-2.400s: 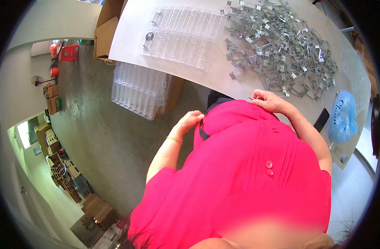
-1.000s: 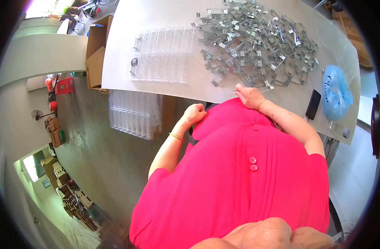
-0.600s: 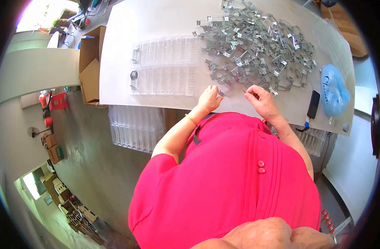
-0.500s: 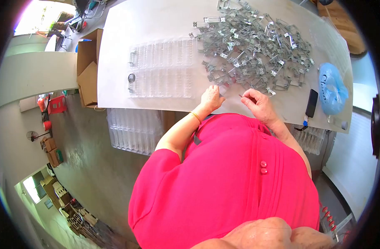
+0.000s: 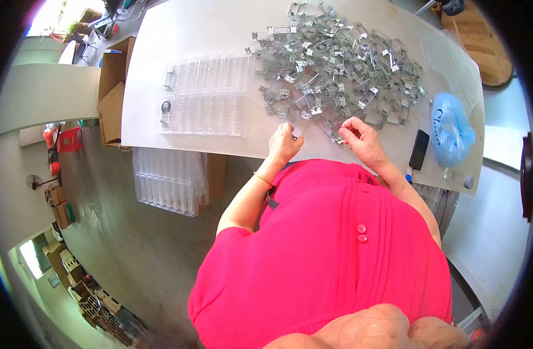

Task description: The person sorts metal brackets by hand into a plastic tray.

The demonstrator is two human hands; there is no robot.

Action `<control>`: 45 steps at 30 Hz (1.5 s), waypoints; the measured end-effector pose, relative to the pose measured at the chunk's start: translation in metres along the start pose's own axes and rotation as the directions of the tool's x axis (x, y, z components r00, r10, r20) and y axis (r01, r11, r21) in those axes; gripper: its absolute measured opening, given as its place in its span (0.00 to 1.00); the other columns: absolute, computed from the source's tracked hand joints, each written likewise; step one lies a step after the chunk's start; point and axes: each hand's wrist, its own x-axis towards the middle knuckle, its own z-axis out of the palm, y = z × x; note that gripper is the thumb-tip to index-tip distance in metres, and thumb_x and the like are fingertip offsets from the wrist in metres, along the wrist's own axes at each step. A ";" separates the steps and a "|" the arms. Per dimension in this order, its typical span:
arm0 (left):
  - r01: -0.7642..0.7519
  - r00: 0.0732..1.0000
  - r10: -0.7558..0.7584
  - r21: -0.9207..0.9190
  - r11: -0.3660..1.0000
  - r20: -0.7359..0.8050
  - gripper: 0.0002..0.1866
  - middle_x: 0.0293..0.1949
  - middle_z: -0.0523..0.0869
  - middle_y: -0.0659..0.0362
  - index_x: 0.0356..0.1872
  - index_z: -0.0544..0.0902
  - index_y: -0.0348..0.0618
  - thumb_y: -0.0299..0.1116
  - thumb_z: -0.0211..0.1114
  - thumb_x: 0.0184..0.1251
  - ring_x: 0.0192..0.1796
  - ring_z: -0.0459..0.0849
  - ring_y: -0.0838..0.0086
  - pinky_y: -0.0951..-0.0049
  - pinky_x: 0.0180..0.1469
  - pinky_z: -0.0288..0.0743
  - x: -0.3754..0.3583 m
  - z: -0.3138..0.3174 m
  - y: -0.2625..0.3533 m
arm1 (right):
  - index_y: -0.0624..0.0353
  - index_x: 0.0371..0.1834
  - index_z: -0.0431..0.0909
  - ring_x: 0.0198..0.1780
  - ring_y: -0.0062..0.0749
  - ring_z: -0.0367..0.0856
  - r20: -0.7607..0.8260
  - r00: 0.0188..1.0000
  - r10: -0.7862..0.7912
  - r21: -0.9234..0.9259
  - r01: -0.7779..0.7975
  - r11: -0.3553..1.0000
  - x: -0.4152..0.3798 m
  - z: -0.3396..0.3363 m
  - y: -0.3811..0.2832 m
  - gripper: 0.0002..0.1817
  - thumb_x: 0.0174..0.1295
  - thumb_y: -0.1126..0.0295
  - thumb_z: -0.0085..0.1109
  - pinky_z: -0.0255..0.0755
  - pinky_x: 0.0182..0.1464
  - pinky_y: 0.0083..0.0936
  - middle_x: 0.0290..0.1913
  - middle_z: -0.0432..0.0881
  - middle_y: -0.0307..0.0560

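My left hand [image 5: 284, 144] is closed at the near edge of the table, and a small dark bit shows at its fingertips. What it grips is too small to name. To the right of it, my right hand [image 5: 364, 141] has its thumb and fingers drawn together in a pinch, their contents hidden. Just beside those fingertips lies a shiny metal bracket [image 5: 336, 139] at the near fringe of the heap. The large heap of wire-and-plate metal brackets [image 5: 342, 70] spreads beyond both hands.
A clear plastic tray [image 5: 208, 99] with slots lies on the white table [image 5: 185, 35], a few metal pieces in its left end. More clear trays [image 5: 164, 180] are stacked below the edge. Rightward are a phone [image 5: 419, 150], a blue plastic bag [image 5: 451, 129] and a cardboard box [image 5: 112, 107] far left.
The view has shifted, so the table's contents appear farther left. My hands are slightly farther apart, and the thin dark piece seen at my right fingertips no longer shows there.
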 end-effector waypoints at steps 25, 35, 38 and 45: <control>-0.511 0.852 0.524 -0.236 0.826 -0.013 0.23 0.44 0.83 0.51 0.58 0.72 0.39 0.34 0.69 0.66 0.39 0.85 0.62 0.64 0.43 0.79 -0.033 -0.102 0.118 | 0.59 0.42 0.77 0.30 0.14 0.76 -0.216 0.957 -0.193 0.001 0.198 0.980 0.005 0.026 -0.056 0.04 0.71 0.72 0.60 0.73 0.31 0.19 0.28 0.80 0.36; 0.299 0.778 0.504 -0.927 0.227 0.374 0.21 0.44 0.84 0.55 0.66 0.73 0.40 0.41 0.49 0.82 0.35 0.79 0.77 0.79 0.36 0.70 -0.038 -0.139 0.113 | 0.58 0.44 0.79 0.28 0.10 0.66 -0.133 0.956 -0.262 -0.146 0.242 0.959 -0.022 0.029 -0.102 0.04 0.74 0.71 0.56 0.62 0.29 0.15 0.26 0.73 0.29; 0.410 0.743 0.510 -0.897 0.164 0.433 0.21 0.42 0.84 0.54 0.66 0.73 0.40 0.41 0.48 0.81 0.34 0.78 0.77 0.78 0.35 0.69 -0.039 -0.160 0.110 | 0.59 0.44 0.79 0.28 0.09 0.65 -0.152 0.952 -0.267 -0.142 0.246 0.959 -0.025 0.046 -0.115 0.04 0.73 0.72 0.56 0.61 0.29 0.15 0.27 0.72 0.29; 0.354 0.727 0.480 -0.867 0.350 0.491 0.20 0.39 0.82 0.57 0.63 0.74 0.40 0.41 0.49 0.80 0.32 0.76 0.79 0.78 0.35 0.68 -0.030 -0.183 0.100 | 0.61 0.43 0.77 0.29 0.11 0.66 -0.193 0.951 -0.241 -0.067 0.232 0.970 -0.023 0.070 -0.117 0.03 0.72 0.73 0.56 0.63 0.29 0.17 0.26 0.74 0.30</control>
